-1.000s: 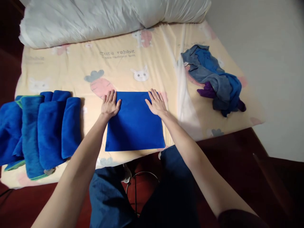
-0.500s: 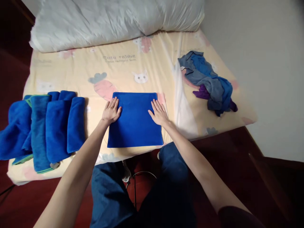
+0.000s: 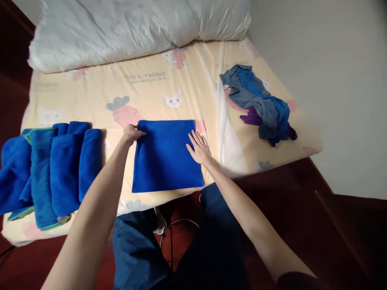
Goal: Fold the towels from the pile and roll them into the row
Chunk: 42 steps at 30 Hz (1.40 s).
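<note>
A blue cloth [image 3: 166,157], roughly rectangular, lies flat near the front edge of the bed. My left hand [image 3: 133,133] is at its left edge near the far corner, thumb on top and the other fingers at or under the edge, closed on the cloth. My right hand [image 3: 199,148] rests flat on the cloth's right side, fingers apart and pointing away from me.
Several folded blue towels [image 3: 65,169] lie at the left. A crumpled heap of grey, blue and purple cloths [image 3: 263,102] is at the right. Behind is a large white bundle [image 3: 136,28] on the patterned bed sheet [image 3: 169,88].
My left hand has gone from lying flat on the cloth to gripping its left edge. My right hand stays spread on the right side. The whole view has shifted slightly.
</note>
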Each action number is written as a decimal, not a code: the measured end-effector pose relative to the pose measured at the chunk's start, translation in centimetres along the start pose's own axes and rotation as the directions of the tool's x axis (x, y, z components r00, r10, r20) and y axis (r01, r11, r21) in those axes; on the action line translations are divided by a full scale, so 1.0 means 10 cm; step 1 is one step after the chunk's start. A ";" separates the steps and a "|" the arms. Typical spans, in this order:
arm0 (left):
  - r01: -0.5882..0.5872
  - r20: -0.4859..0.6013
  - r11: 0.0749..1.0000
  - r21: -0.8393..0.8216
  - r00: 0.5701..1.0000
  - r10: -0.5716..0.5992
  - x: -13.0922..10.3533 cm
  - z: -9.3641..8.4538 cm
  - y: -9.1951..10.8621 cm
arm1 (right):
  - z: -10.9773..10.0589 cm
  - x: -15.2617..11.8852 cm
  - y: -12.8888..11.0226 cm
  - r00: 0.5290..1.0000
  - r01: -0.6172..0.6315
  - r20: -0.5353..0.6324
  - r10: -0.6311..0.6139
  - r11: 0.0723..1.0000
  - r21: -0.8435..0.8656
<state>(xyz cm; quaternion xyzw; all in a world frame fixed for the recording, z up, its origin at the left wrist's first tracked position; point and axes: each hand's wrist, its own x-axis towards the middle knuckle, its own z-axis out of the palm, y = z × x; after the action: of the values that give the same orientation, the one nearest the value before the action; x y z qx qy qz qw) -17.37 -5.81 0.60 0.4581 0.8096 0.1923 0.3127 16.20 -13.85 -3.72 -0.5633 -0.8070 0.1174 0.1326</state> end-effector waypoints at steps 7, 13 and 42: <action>0.157 0.102 0.969 -0.192 0.985 -0.139 0.09 -0.05 0.14 | -0.01 0.01 0.01 1.000 -0.014 0.001 0.014 1.000 0.026; -0.172 -0.121 0.984 -0.043 0.979 0.166 0.15 0.03 0.04 | 0.05 0.02 0.04 0.998 0.010 -0.055 -0.008 1.000 0.026; -0.420 -0.136 0.866 0.273 0.874 0.467 0.01 0.11 -0.32 | 0.14 0.00 0.08 0.992 0.052 -0.122 -0.045 0.997 0.056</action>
<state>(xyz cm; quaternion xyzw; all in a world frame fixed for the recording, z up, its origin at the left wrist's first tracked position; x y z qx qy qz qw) -18.61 -7.35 -2.15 0.6448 0.7257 0.2068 0.1216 16.42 -13.62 -5.27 -0.5455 -0.8071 0.1037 0.2006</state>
